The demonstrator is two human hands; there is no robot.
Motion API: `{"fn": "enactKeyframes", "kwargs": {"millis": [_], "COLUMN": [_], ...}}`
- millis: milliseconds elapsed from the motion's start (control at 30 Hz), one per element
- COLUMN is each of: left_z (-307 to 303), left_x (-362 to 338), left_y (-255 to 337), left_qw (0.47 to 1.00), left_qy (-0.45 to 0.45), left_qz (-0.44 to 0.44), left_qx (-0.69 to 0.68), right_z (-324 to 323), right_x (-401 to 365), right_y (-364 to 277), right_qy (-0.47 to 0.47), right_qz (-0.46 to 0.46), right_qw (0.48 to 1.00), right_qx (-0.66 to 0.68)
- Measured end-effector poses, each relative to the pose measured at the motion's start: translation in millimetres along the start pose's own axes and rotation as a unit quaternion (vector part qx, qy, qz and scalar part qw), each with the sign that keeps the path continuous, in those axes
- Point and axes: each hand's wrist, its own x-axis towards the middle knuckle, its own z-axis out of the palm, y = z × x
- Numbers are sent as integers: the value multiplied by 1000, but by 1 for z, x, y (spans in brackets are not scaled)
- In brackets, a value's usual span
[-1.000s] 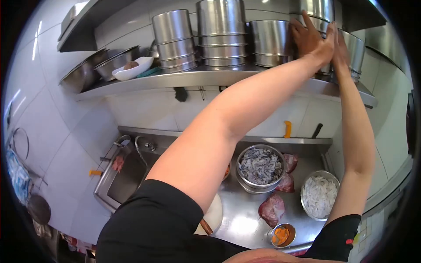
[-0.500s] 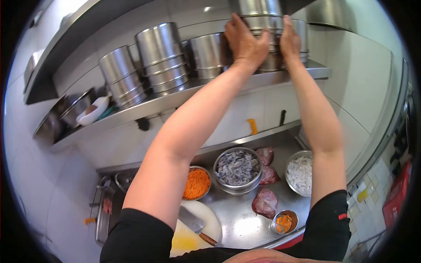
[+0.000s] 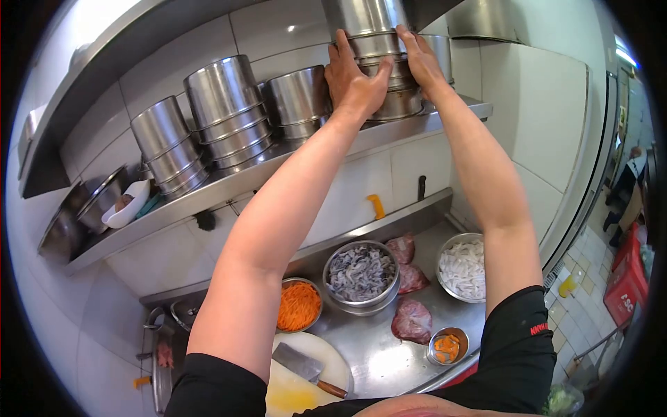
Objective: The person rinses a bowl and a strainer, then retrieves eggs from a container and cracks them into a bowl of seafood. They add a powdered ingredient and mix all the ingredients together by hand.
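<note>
Both my arms reach up to a stack of stainless steel pots [image 3: 375,45] on the wall shelf. My left hand [image 3: 356,83] grips the stack's left side, with its thumb across the front. My right hand [image 3: 425,66] presses the right side, fingertips near the rim under the top pot. The stack leans slightly, and its top is cut off by the frame. Left of it stand a shorter steel pot [image 3: 299,97] and a nested stack of steel pots [image 3: 226,104]. Another steel pot is partly hidden behind my right hand.
Below, a steel counter [image 3: 372,344] holds bowls of shredded carrot [image 3: 299,306], grey strips [image 3: 361,271] and white strips [image 3: 464,267], plus bagged meat [image 3: 411,321]. A cleaver [image 3: 299,361] lies on a round board [image 3: 337,354]. A person [image 3: 627,181] is far right, beyond a red crate [image 3: 623,278].
The view has turned right, so the shelf and counter sit further left. My right fingers have moved inward over the front of the pot stack. Both hands stay on it.
</note>
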Motion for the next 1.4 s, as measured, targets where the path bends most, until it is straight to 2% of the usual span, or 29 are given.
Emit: {"fn": "enactKeyframes", "kwargs": {"millis": [100, 300, 500, 600, 667, 700, 733, 800, 867, 933, 967, 1000, 1067, 1100, 1167, 1200, 1300, 1367, 1400], "left_z": [0, -6, -15, -30, -33, -45, -51, -57, -65, -81, -89, -84, -74, -77, -86, -87, -87, -100, -108], "left_x": [0, 0, -1, 6, 20, 21, 25, 39, 45, 46, 44, 49, 60, 57, 49, 44, 26, 5, -10], "left_y": [0, 4, 10, 4, -10, -3, -1, -4, -6, 7, 16, 8, -6, -5, 3, -1, -15, -7, 3], "left_qw": [1000, 998, 997, 997, 996, 998, 998, 999, 998, 989, 983, 983, 954, 954, 921, 921, 925, 927, 927], "left_qy": [-3, 5, 27, -7, 1, -19, -19, -42, -42, -111, -133, -133, -124, -125, -143, -143, -116, -135, -155], "left_qz": [-7, 0, 0, 15, 75, 63, 63, 31, 32, -55, -79, -80, -169, -171, -197, -198, -168, -158, -149], "left_qx": [6, 65, 67, 73, 41, -7, -5, -13, -25, -83, -97, -97, -213, -211, -305, -304, -320, -312, -306], "right_z": [-2, 0, 3, 0, 3, 7, 11, 17, 17, 28, 22, 26, 41, 49, 67, 77, 101, 112, 116], "right_x": [6, 19, 37, 81, 99, 72, 79, 100, 105, 99, 134, 130, 119, 107, 75, 53, 53, 58, 52], "right_y": [4, -5, -25, -8, -4, -40, -39, -34, -45, -60, -43, -52, -81, -94, -121, -132, -129, -118, -122], "right_qy": [2, -20, -20, -7, -12, 43, 43, 85, 55, 75, 71, 70, 31, 30, 7, 47, 50, 27, 26], "right_qz": [28, -2, 91, 107, 87, 91, 91, 55, 38, 29, -45, -45, -35, -33, -60, -81, -131, -316, -313], "right_qw": [999, 1000, 994, 994, 996, 993, 993, 993, 994, 991, 969, 969, 955, 956, 941, 936, 908, 831, 832], "right_qx": [-44, -3, 50, -4, 8, -57, -54, -59, -88, -108, -234, -234, -292, -291, -333, -340, -394, -457, -458]}}
